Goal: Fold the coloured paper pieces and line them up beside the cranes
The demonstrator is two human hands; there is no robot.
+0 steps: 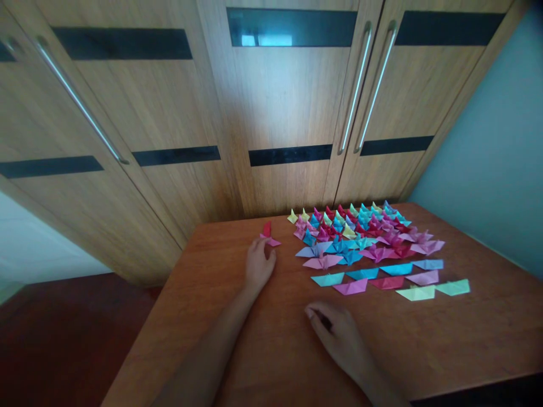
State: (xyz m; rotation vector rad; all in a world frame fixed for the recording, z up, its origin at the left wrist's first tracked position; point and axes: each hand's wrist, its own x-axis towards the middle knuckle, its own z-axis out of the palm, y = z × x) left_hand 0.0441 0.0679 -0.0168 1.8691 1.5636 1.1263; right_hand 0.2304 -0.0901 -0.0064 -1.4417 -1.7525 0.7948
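Note:
My left hand (259, 264) reaches to the far left part of the table, its fingertips closed on a small pink folded paper (271, 241). Right behind that lies a red folded paper (267, 229). Nearer to me, my right hand (335, 333) rests low over the table with fingers curled in, and nothing shows in it. Beyond the right hand are loose rows of flat, boat-shaped folded papers, among them a magenta one (350, 287), a turquoise one (328, 279) and a pale green one (416, 293).
Many coloured paper cranes (350, 243) stand in close rows at the back right of the brown wooden table (220, 282). A wooden cabinet (292, 102) with metal handles rises behind the table's far edge. To the right is a pale wall (487, 147).

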